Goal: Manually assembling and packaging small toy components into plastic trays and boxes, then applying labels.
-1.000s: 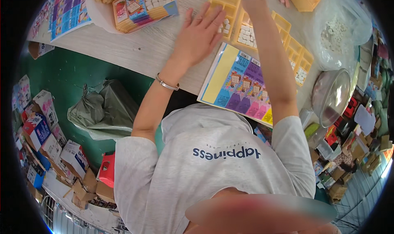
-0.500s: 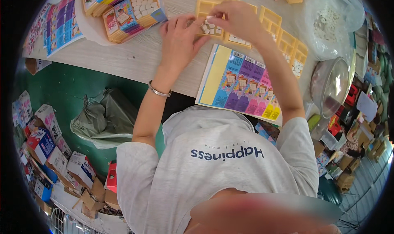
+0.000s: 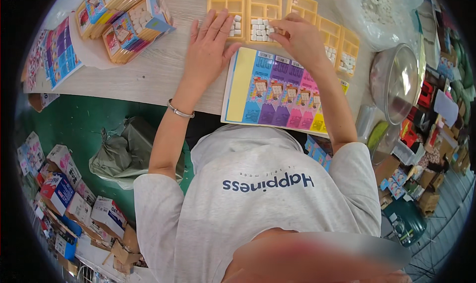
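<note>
A row of yellow compartment trays [image 3: 263, 7] lies along the far side of the wooden table [image 3: 139, 77]. Some compartments hold small white blocks [image 3: 259, 29]. My left hand [image 3: 208, 47] lies flat with fingers spread, its fingertips on the leftmost tray beside a few white blocks. My right hand [image 3: 300, 37] is curled over the second tray, fingertips on the white blocks there; whether it pinches one I cannot tell. A colourful printed card sheet [image 3: 277, 92] lies just in front of the trays, under my forearms.
Packed yellow trays with colourful cards [image 3: 124, 22] are stacked at the far left. A clear bag of white blocks [image 3: 382, 10] and a metal bowl [image 3: 396, 82] sit at the right. Boxes [image 3: 64, 193] and a grey bag [image 3: 124, 151] are on the green floor.
My right hand has come back from a far reach and settled over the second tray. My left hand slid slightly onto the leftmost tray. The view has tilted so the trays appear lower.
</note>
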Demonstrator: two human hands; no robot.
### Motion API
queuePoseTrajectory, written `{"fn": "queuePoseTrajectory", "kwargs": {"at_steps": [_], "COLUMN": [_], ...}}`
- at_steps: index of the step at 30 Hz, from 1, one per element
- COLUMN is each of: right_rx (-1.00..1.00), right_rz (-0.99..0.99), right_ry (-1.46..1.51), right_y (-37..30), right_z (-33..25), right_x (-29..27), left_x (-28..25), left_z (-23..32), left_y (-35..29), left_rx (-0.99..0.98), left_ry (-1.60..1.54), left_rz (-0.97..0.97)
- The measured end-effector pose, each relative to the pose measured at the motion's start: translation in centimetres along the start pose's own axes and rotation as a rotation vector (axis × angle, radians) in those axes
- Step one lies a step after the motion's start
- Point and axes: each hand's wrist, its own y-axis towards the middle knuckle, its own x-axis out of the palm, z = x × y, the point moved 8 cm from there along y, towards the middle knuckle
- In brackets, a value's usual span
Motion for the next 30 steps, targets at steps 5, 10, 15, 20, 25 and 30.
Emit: {"fn": "queuePoseTrajectory", "kwargs": {"at_steps": [5, 10, 15, 20, 25, 30], "right_rx": [0.035, 0.39, 0.029, -0.102, 0.168, 0.361], "right_rz": [0.107, 0.274, 0.194, 0.234, 0.347, 0.852], "right_ry": [0.079, 0.545, 0.351, 0.121, 0.267, -0.643], "right_y": [-0.7, -0.9, 1.9, 3.5, 3.5, 0.8], "right_z": [0.5, 2.0, -3.2, -5.8, 1.3, 25.6], "right_x": [0.2, -0.1, 1.7, 3.7, -2.3, -17.2], "left_x": [0.8, -0.1, -2.1, -3.1, -1.4, -0.3], "left_z": [0.6, 1.6, 0.7, -2.1, -2.1, 0.7], "left_y": [-0.5, -1.0, -0.9, -1.1, -0.5, 1.0], "left_rx": [-0.002, 0.007, -0.056, -0.132, -0.13, -0.05], "left_ry": [-0.052, -0.019, -0.173, -0.205, -0.124, -0.015], "left_rz": [-0.028, -0.053, 0.02, 0.195, 0.136, -0.045]}}
